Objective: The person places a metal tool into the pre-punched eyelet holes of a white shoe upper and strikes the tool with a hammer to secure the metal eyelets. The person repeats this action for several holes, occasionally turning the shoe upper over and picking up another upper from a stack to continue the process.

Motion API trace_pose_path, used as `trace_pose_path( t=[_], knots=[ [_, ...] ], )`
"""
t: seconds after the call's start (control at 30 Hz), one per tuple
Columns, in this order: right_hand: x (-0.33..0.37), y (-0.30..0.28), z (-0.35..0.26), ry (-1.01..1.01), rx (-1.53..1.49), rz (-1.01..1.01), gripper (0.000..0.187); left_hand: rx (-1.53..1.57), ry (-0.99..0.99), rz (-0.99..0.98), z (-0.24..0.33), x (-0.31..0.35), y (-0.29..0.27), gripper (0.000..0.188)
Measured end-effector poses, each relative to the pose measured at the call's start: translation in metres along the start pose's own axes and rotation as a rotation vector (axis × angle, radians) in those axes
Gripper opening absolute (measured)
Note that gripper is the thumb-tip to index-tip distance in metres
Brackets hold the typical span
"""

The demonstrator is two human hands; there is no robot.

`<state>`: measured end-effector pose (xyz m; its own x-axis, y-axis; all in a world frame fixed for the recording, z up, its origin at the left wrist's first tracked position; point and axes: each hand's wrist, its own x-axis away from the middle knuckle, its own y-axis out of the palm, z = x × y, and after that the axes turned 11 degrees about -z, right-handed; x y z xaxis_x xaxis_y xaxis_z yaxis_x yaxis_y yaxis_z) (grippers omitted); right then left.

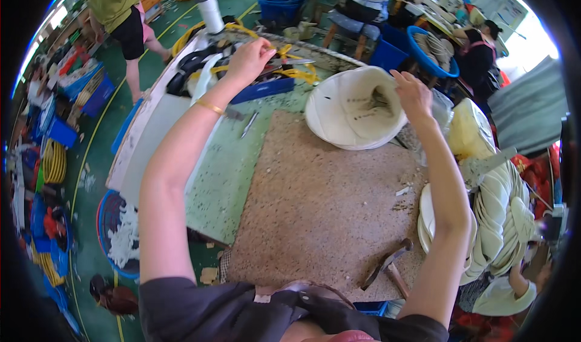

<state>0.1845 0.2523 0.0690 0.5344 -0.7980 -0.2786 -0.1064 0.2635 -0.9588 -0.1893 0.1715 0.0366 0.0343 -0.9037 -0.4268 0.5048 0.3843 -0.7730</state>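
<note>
My left hand (249, 62) is raised over the far side of the bench, its fingertips pinched together near yellow-handled tools (298, 74). What it pinches, if anything, is too small to make out. My right hand (414, 98) is at the right rim of a cream, bowl-shaped stack of fabric pieces (330, 109), fingers curled and closed. Whether they grip the rim or something thin cannot be told. The stack lies tilted, hollow side showing, with dark marks inside. A hammer (387, 263) rests near the bench's front edge.
A speckled brown board (315, 203) covers the bench's near part. A slim metal tool (249, 125), a blue tray (266, 90) and a white thread spool (210, 12) lie beyond. Cream fabric (499, 221) is heaped at right. Several people work nearby among blue tubs (433, 51).
</note>
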Motion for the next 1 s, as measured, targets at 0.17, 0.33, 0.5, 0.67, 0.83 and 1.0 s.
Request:
trace_pose_path(
  t=[0.17, 0.33, 0.5, 0.67, 0.83, 1.0],
  knots=[
    [-0.036, 0.038, 0.034, 0.452, -0.232, -0.495, 0.061, 0.219, 0.181, -0.111, 0.071, -0.005, 0.011, 0.045],
    [-0.013, 0.037, 0.016, 0.367, -0.13, -0.297, 0.03, -0.055, 0.537, -0.195, 0.142, -0.053, 0.085, 0.084],
    [0.043, -0.044, -0.047, 0.243, -0.148, 0.076, 0.023, -0.112, 0.475, -0.409, 0.197, -0.072, 0.054, 0.048],
    [0.153, -0.124, -0.016, 0.095, -0.353, -0.159, 0.055, 0.025, 0.671, -0.523, 0.229, -0.051, 0.008, 0.037],
    [0.323, -0.132, 0.024, 0.147, 0.265, -0.655, 0.061, 0.169, 0.439, -0.586, 0.191, -0.024, -0.023, 0.033],
    [0.364, -0.097, 0.039, 0.438, 0.182, -0.88, 0.038, 0.044, -0.057, -0.633, 0.115, 0.03, 0.006, 0.029]
  ],
)
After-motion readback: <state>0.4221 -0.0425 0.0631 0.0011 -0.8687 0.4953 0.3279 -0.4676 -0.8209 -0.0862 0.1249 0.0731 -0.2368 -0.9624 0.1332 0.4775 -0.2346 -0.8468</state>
